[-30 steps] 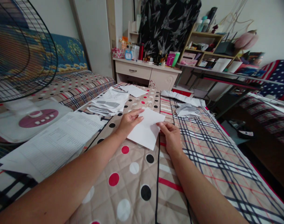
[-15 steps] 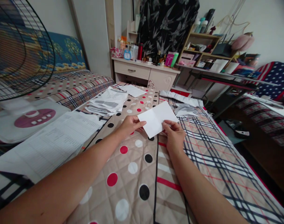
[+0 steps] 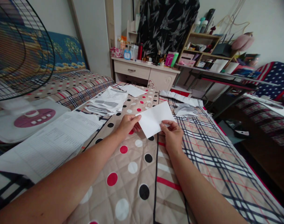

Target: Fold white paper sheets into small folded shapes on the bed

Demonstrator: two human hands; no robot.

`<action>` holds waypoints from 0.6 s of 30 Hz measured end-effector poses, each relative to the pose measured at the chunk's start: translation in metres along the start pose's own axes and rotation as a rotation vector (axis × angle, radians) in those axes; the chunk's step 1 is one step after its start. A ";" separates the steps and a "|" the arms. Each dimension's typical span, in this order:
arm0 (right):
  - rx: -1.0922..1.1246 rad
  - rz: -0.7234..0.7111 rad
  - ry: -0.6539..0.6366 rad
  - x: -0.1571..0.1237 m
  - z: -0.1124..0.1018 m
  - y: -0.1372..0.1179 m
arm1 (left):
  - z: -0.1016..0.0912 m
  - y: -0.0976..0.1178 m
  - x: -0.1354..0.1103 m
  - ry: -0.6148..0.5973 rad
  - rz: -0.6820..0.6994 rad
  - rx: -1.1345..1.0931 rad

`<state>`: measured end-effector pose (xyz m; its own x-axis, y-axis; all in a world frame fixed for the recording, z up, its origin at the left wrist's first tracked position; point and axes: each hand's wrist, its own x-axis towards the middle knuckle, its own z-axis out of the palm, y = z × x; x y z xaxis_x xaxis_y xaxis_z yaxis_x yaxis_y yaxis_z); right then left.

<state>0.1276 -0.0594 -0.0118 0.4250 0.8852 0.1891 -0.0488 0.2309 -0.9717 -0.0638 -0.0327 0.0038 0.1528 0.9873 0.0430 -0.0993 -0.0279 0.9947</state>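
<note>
A white sheet of paper [image 3: 153,118] with a faint crease across its middle is held above the patterned bedspread [image 3: 132,149]. My left hand [image 3: 129,125] pinches its left corner, thumb on top. On the lower right edge, my right hand [image 3: 173,133] grips the same sheet between thumb and fingers. Left of the hands lies a stack of papers [image 3: 109,101], with a blank white sheet [image 3: 133,91] just beyond. To the right, a smaller pile of folded papers [image 3: 186,109] rests by a long white folded strip [image 3: 181,97].
Printed sheets with tables [image 3: 55,137] spread along the left, beside the base of a fan [image 3: 27,116] whose caged head [image 3: 20,49] fills the upper left. A white dresser [image 3: 142,70] crowded with bottles stands past the bed's far end. The bed's right edge [image 3: 239,152] drops to the floor.
Both hands and the sheet have shifted slightly to the left. My left thumb now sits higher, nearer the sheet's upper left corner. The piles have not moved.
</note>
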 end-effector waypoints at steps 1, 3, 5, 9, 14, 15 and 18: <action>0.006 0.009 0.000 0.001 0.000 0.001 | -0.001 0.001 0.000 -0.019 0.009 0.025; 0.020 0.009 0.000 0.001 0.000 0.000 | -0.002 0.002 -0.001 -0.097 0.002 0.088; 0.043 -0.038 0.015 0.001 0.000 -0.002 | -0.002 0.003 -0.003 -0.178 -0.036 0.130; 0.150 -0.057 0.089 -0.002 0.005 -0.009 | 0.005 0.002 -0.004 -0.100 -0.063 0.052; 0.105 0.091 -0.150 -0.008 0.010 -0.013 | 0.014 0.002 -0.004 0.046 -0.033 -0.077; 0.081 0.104 -0.184 -0.009 0.011 -0.013 | 0.014 0.002 -0.005 0.033 -0.044 -0.073; 0.061 0.097 -0.168 -0.011 0.011 -0.014 | 0.011 0.001 -0.005 -0.017 -0.108 -0.022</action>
<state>0.1139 -0.0681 0.0017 0.2593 0.9582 0.1211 -0.1389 0.1611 -0.9771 -0.0534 -0.0390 0.0053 0.1805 0.9816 -0.0629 -0.1024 0.0824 0.9913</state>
